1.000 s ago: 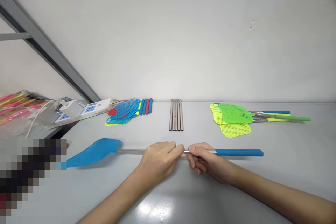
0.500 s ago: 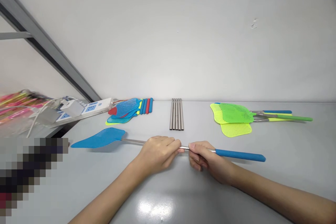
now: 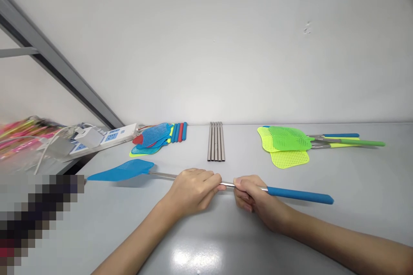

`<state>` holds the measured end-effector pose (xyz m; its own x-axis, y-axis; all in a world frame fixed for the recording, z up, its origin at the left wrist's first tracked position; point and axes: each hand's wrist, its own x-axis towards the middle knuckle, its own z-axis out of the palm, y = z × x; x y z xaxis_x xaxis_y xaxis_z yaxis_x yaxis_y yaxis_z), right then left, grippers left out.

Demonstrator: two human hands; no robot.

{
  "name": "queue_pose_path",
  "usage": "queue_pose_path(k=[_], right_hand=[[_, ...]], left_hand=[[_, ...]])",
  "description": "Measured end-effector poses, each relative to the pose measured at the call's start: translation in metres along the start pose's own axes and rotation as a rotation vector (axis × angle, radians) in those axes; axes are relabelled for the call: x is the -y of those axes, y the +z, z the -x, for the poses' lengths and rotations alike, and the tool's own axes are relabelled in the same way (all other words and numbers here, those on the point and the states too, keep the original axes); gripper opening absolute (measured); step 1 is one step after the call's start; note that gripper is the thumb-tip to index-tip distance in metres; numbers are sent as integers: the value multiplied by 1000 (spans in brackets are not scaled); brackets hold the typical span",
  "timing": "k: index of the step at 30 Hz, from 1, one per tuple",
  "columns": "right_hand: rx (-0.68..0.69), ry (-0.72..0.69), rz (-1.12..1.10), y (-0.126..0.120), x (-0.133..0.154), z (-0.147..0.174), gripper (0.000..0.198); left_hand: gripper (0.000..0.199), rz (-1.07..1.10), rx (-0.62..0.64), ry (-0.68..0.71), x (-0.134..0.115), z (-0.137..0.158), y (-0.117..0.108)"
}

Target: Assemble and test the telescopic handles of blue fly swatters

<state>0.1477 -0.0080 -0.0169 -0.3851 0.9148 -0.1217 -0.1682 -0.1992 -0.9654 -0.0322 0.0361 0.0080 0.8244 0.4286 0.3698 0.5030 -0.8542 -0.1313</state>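
A blue fly swatter (image 3: pixel 127 170) with a thin metal rod and a blue grip stretches across the front of the table. My left hand (image 3: pixel 196 189) is wrapped round the rod on the head's side. Closer to the blue grip, my right hand (image 3: pixel 254 197) pinches the same rod between thumb and fingers. A short length of bare metal shows between the two hands. The swatter's head points left and the grip points right. Beyond my hands, several metal tubes (image 3: pixel 216 142) lie side by side near the wall.
Green and yellow fly swatters (image 3: pixel 288 139) lie stacked at the right. At the back left are loose swatter heads (image 3: pixel 156 135) and coloured grips (image 3: pixel 179 132). A power strip (image 3: pixel 119 134) with plugged-in chargers and cables sits left of them. Wrapped colourful items (image 3: pixel 26 137) lie far left.
My right hand has shifted slightly right along with the blue grip, and the gap between my hands has widened a little. The left hand stays on the rod.
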Motion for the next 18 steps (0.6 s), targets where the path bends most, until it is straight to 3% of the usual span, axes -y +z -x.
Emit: queue_pose_path(k=[18], right_hand=[[-14,19,-95,0,0,0,38]], left_hand=[[28,-22,-32,27,14,6,-2]])
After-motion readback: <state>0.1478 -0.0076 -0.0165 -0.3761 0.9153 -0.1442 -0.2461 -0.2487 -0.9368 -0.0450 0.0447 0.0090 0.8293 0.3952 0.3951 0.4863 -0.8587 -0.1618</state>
